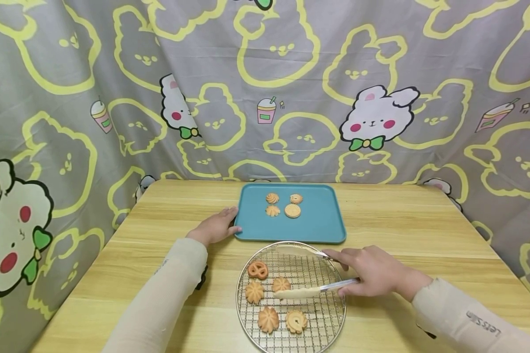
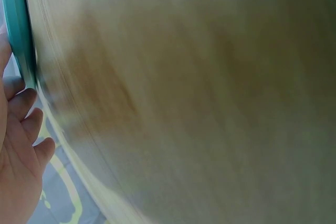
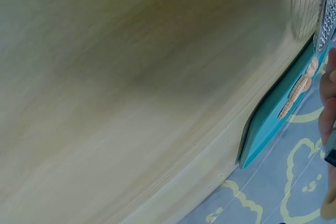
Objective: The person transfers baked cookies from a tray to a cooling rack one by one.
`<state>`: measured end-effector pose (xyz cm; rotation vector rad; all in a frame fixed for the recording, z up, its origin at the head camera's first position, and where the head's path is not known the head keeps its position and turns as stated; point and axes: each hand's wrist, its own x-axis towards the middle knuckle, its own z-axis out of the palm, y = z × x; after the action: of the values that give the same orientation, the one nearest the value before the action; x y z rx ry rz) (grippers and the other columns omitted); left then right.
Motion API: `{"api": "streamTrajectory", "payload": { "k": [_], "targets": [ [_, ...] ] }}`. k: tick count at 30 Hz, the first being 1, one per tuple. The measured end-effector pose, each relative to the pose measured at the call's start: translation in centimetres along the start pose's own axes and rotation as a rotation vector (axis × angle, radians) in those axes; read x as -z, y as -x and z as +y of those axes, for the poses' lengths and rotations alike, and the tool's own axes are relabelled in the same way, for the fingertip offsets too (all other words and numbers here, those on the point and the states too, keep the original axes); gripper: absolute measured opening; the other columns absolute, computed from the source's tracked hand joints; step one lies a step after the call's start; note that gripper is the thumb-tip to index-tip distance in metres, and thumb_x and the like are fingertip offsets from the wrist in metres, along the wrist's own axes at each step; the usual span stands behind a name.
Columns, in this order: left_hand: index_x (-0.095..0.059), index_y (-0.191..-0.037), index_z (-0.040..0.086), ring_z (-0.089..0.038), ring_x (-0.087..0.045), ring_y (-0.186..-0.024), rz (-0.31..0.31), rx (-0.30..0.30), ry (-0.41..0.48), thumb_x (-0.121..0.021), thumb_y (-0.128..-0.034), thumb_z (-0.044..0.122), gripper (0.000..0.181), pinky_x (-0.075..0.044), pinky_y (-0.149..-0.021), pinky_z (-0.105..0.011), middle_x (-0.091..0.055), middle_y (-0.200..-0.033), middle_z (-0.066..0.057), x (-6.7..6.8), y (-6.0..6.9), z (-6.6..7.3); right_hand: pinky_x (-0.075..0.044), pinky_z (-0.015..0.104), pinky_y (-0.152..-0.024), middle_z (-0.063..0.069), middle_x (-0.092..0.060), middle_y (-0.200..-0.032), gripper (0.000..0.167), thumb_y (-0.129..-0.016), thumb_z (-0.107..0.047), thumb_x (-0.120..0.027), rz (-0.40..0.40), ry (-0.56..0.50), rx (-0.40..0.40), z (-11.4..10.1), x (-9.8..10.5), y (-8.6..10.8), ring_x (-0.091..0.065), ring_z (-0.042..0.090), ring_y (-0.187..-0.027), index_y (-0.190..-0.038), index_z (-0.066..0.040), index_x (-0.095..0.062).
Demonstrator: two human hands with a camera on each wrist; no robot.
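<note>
My left hand [image 1: 216, 226] rests against the left edge of a teal tray [image 1: 291, 231], thumb near its front corner; the left wrist view shows the hand [image 2: 18, 156] with loosely extended fingers beside the tray's rim [image 2: 20, 30]. My right hand [image 1: 373, 272] holds tongs [image 1: 339, 284] with their two arms spread apart over a round wire rack [image 1: 322, 314]. The lower tong tip lies over a flower-shaped cookie [image 1: 281, 283]. Also on the rack are a pretzel-shaped cookie [image 1: 258, 269], a ring-like cookie [image 1: 296, 321] and two flower-shaped ones [image 1: 254, 292], [image 1: 268, 319].
Four cookies, among them a round one [image 1: 292, 211] and a swirled one [image 1: 272, 198], lie on the tray behind the rack. A wooden table [image 1: 406, 220] carries everything. Patterned grey cloth [image 1: 291, 147] hangs behind the table and at its sides.
</note>
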<state>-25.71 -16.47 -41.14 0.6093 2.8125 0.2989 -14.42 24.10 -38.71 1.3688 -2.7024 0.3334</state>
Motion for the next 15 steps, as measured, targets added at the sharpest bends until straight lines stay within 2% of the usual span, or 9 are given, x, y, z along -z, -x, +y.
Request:
{"api": "streamTrajectory", "payload": {
  "k": [7,15],
  "targets": [
    [-0.015,-0.153,0.004,-0.032,-0.014,-0.142,0.001,0.009,0.009,-0.046,-0.0994,0.044,0.074,-0.019,-0.114,-0.047,-0.018,-0.156,-0.013,0.08,0.12,0.11,-0.038,0.020,-0.047,-0.010,-0.057,-0.083,0.084,-0.077,-0.058,-0.071,-0.005,-0.005,-0.074,0.18,0.13,-0.29,-0.039,-0.004,-0.053,-0.139,-0.005,-0.048],
    [-0.016,-0.152,0.003,-0.033,-0.015,-0.142,0.003,0.006,0.012,-0.047,-0.0996,0.043,0.073,-0.020,-0.113,-0.047,-0.019,-0.156,-0.014,0.18,0.19,0.18,-0.034,0.019,-0.046,-0.011,-0.053,-0.082,0.089,-0.075,-0.059,-0.073,0.036,0.028,-0.122,0.82,0.06,-0.88,-0.031,-0.002,-0.050,-0.141,-0.005,-0.046]
  ]
}}
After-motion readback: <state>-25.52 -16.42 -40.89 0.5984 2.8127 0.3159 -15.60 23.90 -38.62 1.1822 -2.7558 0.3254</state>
